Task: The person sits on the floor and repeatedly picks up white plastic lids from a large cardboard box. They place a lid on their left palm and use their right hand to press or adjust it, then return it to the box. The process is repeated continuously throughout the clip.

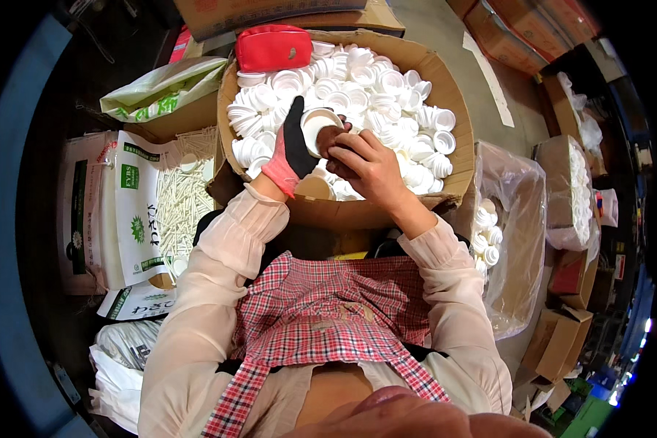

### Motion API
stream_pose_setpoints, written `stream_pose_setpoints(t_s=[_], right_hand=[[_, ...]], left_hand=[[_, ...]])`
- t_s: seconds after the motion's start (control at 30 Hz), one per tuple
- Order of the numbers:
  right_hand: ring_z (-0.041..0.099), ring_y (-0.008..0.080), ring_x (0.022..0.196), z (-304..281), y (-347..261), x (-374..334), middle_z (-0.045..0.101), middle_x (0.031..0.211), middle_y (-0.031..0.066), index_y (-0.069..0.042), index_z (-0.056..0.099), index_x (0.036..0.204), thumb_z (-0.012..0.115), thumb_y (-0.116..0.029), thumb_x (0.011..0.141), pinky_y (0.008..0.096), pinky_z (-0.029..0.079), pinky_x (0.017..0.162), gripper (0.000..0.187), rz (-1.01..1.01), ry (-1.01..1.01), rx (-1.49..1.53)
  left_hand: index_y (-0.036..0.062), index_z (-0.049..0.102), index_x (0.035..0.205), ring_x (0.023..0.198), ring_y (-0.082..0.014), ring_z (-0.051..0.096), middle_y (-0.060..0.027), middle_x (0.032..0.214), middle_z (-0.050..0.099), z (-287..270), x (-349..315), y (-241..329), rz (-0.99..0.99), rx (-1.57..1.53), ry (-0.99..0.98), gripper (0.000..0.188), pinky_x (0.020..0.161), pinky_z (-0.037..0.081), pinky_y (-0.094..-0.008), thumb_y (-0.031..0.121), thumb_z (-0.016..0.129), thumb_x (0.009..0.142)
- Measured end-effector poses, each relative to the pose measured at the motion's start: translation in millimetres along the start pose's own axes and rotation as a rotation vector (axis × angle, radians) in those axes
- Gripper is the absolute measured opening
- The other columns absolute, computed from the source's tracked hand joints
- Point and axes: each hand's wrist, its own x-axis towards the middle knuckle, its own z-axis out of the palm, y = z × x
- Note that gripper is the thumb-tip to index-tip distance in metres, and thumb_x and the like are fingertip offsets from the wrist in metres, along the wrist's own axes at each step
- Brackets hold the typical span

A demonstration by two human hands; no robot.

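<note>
Over a big cardboard box (458, 87) full of white plastic caps (390, 82), my two hands meet around a single white cap (312, 128). My left hand (296, 150), in a black and pink glove, is closed on this cap, its round face turned up. The bare right hand (365, 164) has its fingers curled in against the cap's right side. Something brown (329, 137) covers that side at my right fingertips; whether it is a finger cover or a held piece, I cannot tell. My right fingertips are partly hidden.
A red pouch (273, 48) lies on the box's far left edge. To the left, a sack (140, 208) stands beside many thin white sticks (181, 201). On the right, a clear-plastic-lined box (515, 241) holds more white caps (487, 232). Cartons (558, 343) stand farther right.
</note>
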Motion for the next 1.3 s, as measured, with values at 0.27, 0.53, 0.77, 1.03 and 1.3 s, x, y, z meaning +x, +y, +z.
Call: stream_pose_setpoints(t_s=[0.27,0.53,0.77,1.03,1.3], right_hand=[[0.058,0.029,0.083,20.5,7.4,-3.7,0.06,0.101,0.0101,-0.008,0.062,0.1,0.071,-0.013,0.069,0.0369,0.051,0.068,0.033,0.179,0.165,-0.019],[0.065,0.029,0.087,20.6,92.9,-78.8,0.067,0.098,0.0155,-0.001,0.063,0.109,0.067,-0.015,0.071,0.0358,0.05,0.079,0.041,1.094,-0.306,0.114],[0.068,0.0278,0.077,20.4,86.5,-65.0,0.07,0.08,0.0158,0.003,0.07,0.087,0.064,-0.012,0.07,0.0344,0.052,0.075,0.024,1.191,-0.353,0.368],[0.056,0.033,0.109,-6.9,-17.3,5.9,0.056,0.116,0.0126,-0.003,0.06,0.112,0.063,0.004,0.065,0.0348,0.044,0.095,0.048,0.458,-0.335,0.444],[0.059,0.0313,0.097,9.0,-20.5,11.4,0.058,0.103,0.0125,-0.004,0.059,0.105,0.063,0.006,0.069,0.0329,0.047,0.087,0.038,0.312,0.105,0.434]], left_hand=[[0.0002,0.058,0.105,0.089,-0.0251,0.06,-0.0113,0.098,0.061,33.1,-15.2,-13.6,0.69,1.29,0.185,0.02,0.077,0.048,-0.0337,0.007,0.056,0.086],[-0.0015,0.061,0.105,0.094,-0.0255,0.061,-0.0124,0.099,0.064,-14.4,-2.4,28.9,0.68,1.233,0.397,0.023,0.084,0.046,-0.0318,0.016,0.05,0.094],[-0.0009,0.06,0.113,0.094,-0.0171,0.059,-0.011,0.103,0.065,-16.3,-3.0,33.4,0.545,1.11,0.432,0.027,0.087,0.044,-0.028,0.015,0.061,0.091],[0.0055,0.042,0.139,0.117,-0.0154,0.052,-0.0073,0.134,0.051,6.9,-0.6,11.3,0.349,1.056,-0.189,0.056,0.098,0.044,-0.0304,0.01,0.062,0.088],[0.0006,0.039,0.136,0.113,-0.0167,0.054,-0.0085,0.127,0.054,-9.7,-9.8,-15.7,0.426,1.032,-0.048,0.065,0.097,0.045,-0.0311,0.012,0.071,0.081]])
